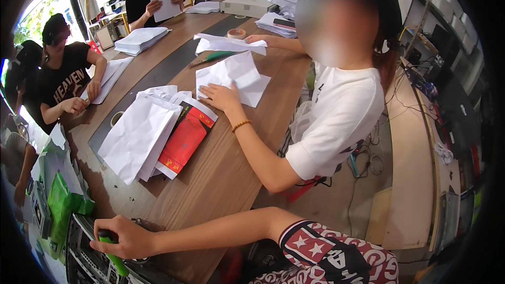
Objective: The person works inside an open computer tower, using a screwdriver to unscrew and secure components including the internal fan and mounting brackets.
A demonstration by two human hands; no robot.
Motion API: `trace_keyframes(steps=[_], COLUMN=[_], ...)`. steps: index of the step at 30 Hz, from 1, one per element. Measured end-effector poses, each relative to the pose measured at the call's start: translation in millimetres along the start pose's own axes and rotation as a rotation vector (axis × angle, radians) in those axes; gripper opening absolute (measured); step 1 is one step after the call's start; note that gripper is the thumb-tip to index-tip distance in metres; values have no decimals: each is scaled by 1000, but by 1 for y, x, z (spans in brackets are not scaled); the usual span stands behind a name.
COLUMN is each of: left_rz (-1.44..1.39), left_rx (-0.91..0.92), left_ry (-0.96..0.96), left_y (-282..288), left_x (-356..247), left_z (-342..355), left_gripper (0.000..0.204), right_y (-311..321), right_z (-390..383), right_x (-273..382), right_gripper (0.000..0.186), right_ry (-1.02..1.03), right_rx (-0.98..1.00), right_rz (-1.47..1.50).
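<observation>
My right hand grips a green-and-black screwdriver at the lower left, over dark metal equipment beside the table edge. My forearm stretches leftward from patterned red, white and dark fabric at the lower right. Just beyond it on the wooden table lie loose white papers and a red printed envelope or sheet. A green plastic package with paper lies at the left edge. My left hand is out of view.
A person in white presses paper at the right. Co-workers handle papers across the table; others stand at far left. Tape, a green-handled tool and paper stacks are farther back. Cables lie on the floor.
</observation>
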State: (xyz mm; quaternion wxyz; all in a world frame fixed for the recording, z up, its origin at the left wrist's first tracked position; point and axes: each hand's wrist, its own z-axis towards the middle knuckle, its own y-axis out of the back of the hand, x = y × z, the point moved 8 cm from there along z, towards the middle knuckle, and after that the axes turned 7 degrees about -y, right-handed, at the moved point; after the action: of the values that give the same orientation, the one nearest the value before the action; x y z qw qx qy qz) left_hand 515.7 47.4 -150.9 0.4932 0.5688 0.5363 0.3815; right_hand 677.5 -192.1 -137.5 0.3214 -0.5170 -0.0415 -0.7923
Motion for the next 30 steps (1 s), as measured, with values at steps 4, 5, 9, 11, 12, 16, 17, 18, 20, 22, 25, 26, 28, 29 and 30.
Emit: trace_keyframes(steps=[4, 5, 9, 11, 12, 16, 17, 18, 20, 22, 25, 26, 28, 29, 30], left_rz=[-27, -58, -87, -108, -106, -120, -122, -124, -133, -130, -188, -249, -197, -146, -145], left_rx=[-34, -59, -48, -49, -31, -38, -43, -38, 3, -28, -51, -36, -30, -29, -28], left_ry=[41, 60, 125, 104, 105, 29, 22, 40, 94, 118, 118, 96, 95, 92, 95], left_y=[9, 13, 13, 12, 12, 11, 11, 11, 12, 15, 14, 11, 13, 16, 19], left_x=[-5, -11, -9, -8, -8, -11, -11, -10, -12, -20, -13, -12, -13, -17, -20], left_z=[2, 5, 8, 8, 9, 8, 8, 8, 10, 9, 11, 11, 11, 11, 11], left_gripper=[40, 38, 35, 36, 36, 37, 37, 38, 39, 38, 37, 37, 37, 37, 37], right_y=[-1, -1, -2, 1, 3, 2, 1, 2, 2, 2, 3, 5, 6, 3, 1], right_z=[2, 1, 3, 3, 3, 4, 4, 4, 3, 3, 5, 4, 4, 5, 7], right_x=[1, 2, -1, -1, -1, 1, -1, -3, -1, -3, -3, -2, -1, -1, -1], right_gripper=[30, 30, 31, 31, 31, 32, 33, 33, 32, 32, 33, 33, 33, 33, 33], right_ry=[-48, -44, -59, -53, -52, -40, -37, -34, 9, -10, -1, 20, -14, -46, -47], right_rx=[32, 40, 39, 17, 14, 12, 7, 5, -5, -5, -26, -49, -19, 14, 15], right_rz=[6, 15, 39, 28, 27, 4, 55, 47, 16, 20, 43, 66, 35, 3, 6])
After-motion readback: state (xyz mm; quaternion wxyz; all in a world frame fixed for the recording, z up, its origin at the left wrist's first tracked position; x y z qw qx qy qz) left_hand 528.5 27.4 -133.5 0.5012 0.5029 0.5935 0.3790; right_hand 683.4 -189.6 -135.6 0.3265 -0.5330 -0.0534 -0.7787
